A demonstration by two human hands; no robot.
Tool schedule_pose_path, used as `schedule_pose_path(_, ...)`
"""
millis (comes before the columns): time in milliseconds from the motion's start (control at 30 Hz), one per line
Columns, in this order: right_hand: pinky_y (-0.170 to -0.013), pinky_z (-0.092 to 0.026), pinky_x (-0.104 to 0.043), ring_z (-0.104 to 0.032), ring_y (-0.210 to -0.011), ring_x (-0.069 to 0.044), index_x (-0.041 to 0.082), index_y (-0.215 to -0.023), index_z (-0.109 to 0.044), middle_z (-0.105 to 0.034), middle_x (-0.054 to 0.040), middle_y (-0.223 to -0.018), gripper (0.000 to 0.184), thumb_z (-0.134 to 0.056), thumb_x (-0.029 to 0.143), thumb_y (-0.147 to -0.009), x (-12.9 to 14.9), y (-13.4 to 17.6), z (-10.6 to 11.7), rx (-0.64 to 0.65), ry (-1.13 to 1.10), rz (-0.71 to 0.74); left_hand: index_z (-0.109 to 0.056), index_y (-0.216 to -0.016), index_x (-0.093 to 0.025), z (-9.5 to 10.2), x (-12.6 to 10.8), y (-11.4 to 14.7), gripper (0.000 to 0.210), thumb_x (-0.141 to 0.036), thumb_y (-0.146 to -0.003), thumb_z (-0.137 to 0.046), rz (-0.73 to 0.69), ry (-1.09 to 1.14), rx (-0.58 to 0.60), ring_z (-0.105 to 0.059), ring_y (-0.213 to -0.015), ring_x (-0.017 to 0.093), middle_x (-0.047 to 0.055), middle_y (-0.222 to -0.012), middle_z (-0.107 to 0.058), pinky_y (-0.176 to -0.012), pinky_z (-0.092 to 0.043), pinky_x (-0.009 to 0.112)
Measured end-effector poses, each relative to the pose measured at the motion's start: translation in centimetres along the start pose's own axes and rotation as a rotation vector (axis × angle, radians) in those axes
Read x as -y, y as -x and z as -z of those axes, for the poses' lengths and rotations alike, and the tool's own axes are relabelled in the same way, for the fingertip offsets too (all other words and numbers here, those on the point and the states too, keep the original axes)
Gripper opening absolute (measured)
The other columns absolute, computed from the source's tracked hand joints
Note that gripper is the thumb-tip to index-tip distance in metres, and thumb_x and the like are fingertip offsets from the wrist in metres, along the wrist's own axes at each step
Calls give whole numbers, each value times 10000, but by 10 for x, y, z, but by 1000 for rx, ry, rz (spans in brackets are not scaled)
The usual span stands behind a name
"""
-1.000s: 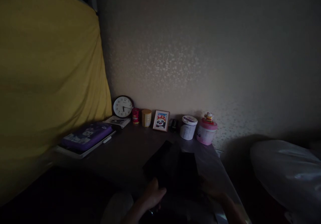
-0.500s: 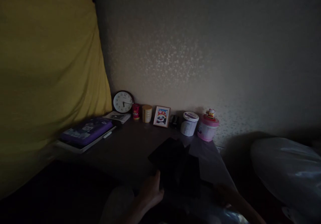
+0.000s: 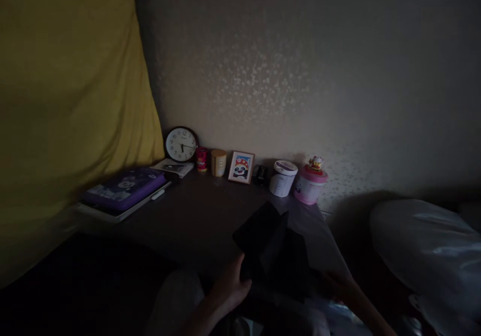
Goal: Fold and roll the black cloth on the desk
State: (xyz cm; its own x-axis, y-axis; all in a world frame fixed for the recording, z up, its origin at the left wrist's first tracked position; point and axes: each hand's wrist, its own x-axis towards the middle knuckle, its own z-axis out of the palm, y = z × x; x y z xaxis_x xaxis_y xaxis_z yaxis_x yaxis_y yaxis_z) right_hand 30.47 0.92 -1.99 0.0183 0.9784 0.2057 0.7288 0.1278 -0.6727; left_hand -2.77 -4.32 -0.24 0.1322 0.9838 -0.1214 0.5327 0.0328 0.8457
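A black folded thing (image 3: 276, 250) with angular flaps is raised over the near right part of the table; the dim light hides what kind it is. On its left side my left hand (image 3: 231, 286) is closed, gripping the edge. My right hand (image 3: 340, 286), very dark, has its fingers closed at the lower right edge of the same thing. Most of the right fingers are lost in shadow.
Along the table's (image 3: 199, 210) back stand a clock (image 3: 182, 144), a red can (image 3: 202, 159), a yellow-lidded jar (image 3: 218, 163), a panda picture frame (image 3: 241, 167), a white tub (image 3: 283, 179) and a pink tub (image 3: 310, 185). A purple case (image 3: 126, 188) lies left; a pale plastic bag (image 3: 424, 256) bulges right.
The black thing has shifted slightly right and its flaps have changed angle. Both hands stay at its sides, the left a little farther right. The view has tilted down slightly.
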Motion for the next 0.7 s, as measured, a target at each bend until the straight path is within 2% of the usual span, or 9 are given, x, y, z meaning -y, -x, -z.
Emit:
schedule_pose_path(67, -341, -427, -317, -561, -381, -240, 270, -506, -593, -523, -11, -375, 262, -486, 465, -643, 4, 2, 3, 52, 23, -12, -323, -1315, -177, -3, 0, 0, 628, -242, -713, -490, -35, -61, -59, -528, -1079, 207, 98, -1222, -528, -894, -397, 285)
schedule_pose_path(133, -416, -474, -327, -598, -465, -240, 253, -555, -618, -597, -33, -473, 244, -499, 447, -643, 9, 2, 8, 38, 42, -9, -355, -1303, -140, -6, 1, -1, 622, -232, -707, -505, -62, -113, -90, -421, -1195, 212, 109, -1292, -465, -992, -299, 283)
schedule_pose_path(267, -667, -512, -339, -635, -779, -255, 227, -760, -656, -679, -84, -824, 255, -507, 416, -678, 37, -4, 23, -95, 81, 38, -342, -1315, -174, -13, 3, 1, 616, -194, -718, -495, -151, -167, -93, -445, -1171, 185, 75, -1296, -469, -985, -300, 252)
schedule_pose_path(333, -751, -492, -343, -616, -874, -248, 217, -889, -642, -658, -94, -950, 295, -459, 400, -748, 64, -8, 25, -208, 105, 133, -315, -1327, -211, -16, 3, 2, 613, -186, -736, -479, -217, -178, -94, -469, -1144, 167, 48, -1283, -485, -963, -321, 231)
schedule_pose_path(400, -772, -484, -332, -613, -872, -224, 217, -937, -622, -650, -83, -964, 294, -418, 383, -805, 96, -11, 21, -223, 96, 278, -278, -1343, -218, -19, 2, 5, 613, -180, -757, -453, -268, -196, -104, -493, -1116, 166, 50, -1272, -493, -939, -346, 231)
schedule_pose_path(467, -770, -484, -320, -603, -896, -205, 236, -1030, -584, -630, -66, -1006, 295, -375, 342, -852, 126, -12, 11, -143, 131, 426, -249, -1355, -222, -19, -1, 7, 623, -169, -763, -434, -284, -212, -105, -510, -1094, 171, 57, -1262, -497, -916, -370, 240)
schedule_pose_path(533, -733, -490, -296, -604, -867, -181, 247, -1132, -527, -602, -64, -1046, 321, -332, 283, -879, 148, -14, -2, -86, 197, 509, -242, -1359, -232, -17, -4, 8, 645, -172, -750, -448, -289, -200, -91, -508, -1100, 176, 54, -1273, -486, -917, -378, 247)
schedule_pose_path(700, -673, -480, -232, -611, -798, -142, 254, -1270, -399, -580, -53, -1047, 425, -320, 140, -868, 168, -23, -24, 18, 433, 615, -310, -1335, -227, -11, -5, 6, 630, -180, -726, -464, -303, -41, -32, -438, -1185, 157, 28, -1294, -477, -1000, -312, 231)
